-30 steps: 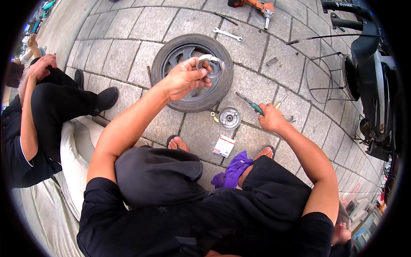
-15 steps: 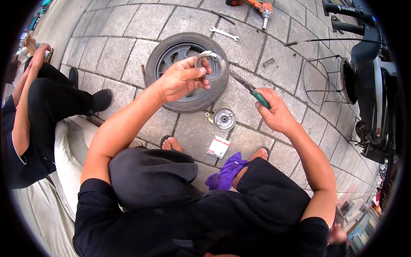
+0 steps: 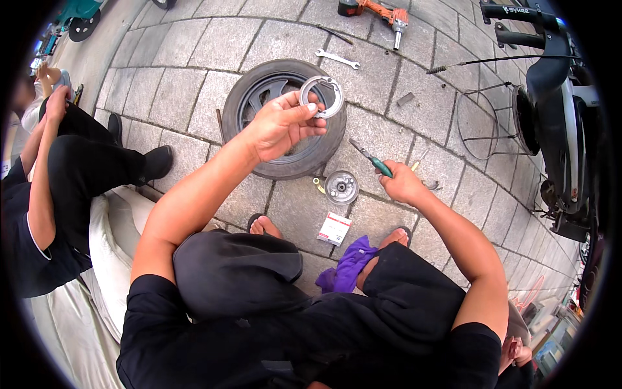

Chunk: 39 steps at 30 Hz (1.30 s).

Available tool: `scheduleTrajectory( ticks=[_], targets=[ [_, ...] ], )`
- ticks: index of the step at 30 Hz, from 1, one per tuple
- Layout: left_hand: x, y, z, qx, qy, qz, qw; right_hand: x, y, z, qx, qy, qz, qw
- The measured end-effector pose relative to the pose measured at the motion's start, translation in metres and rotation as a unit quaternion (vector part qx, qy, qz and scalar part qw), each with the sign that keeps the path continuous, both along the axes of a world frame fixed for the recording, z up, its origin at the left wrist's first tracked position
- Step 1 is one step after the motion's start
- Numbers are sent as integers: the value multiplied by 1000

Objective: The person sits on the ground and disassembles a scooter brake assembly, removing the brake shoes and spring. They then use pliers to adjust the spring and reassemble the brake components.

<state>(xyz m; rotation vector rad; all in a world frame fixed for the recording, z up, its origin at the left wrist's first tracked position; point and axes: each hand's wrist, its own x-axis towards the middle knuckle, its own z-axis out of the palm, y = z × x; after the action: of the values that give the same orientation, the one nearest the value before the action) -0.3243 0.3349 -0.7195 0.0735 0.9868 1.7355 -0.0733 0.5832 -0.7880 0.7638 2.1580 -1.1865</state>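
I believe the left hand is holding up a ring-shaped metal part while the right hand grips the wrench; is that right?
Not quite: the right hand grips a green-handled tool, not the wrench, which lies on the paving, as the head view shows. The left hand is indeed holding up a ring-shaped metal part.

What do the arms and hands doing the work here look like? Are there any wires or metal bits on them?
These are a person's arms: the left hand and right hand wear no gloves, and the left forearm and right forearm show no watch or cable. Above each elbow is a short black sleeve: left sleeve, right sleeve.
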Motion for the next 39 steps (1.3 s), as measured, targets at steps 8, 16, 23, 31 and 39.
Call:
scheduleTrajectory(
  ticks=[8, 16, 23, 31, 39],
  targets=[
    [0, 5, 4, 24, -45, 25, 998, -23, -21, 43, -290, 178, -188, 921],
    [22, 20, 26, 59, -1, 22, 998, -93, -48, 105, -439, 235, -322, 806],
    [36, 21, 41, 8, 100, 15, 995, -97, -38, 110, -370, 271, -231, 858],
    [41, 19, 54, -87, 216, 25, 972, -97, -44, 124, -297, 297, -182, 889],
    [38, 25, 51, -115, 155, 98, 976, -114, -59, 110, -277, 329, -213, 877]
  ],
)
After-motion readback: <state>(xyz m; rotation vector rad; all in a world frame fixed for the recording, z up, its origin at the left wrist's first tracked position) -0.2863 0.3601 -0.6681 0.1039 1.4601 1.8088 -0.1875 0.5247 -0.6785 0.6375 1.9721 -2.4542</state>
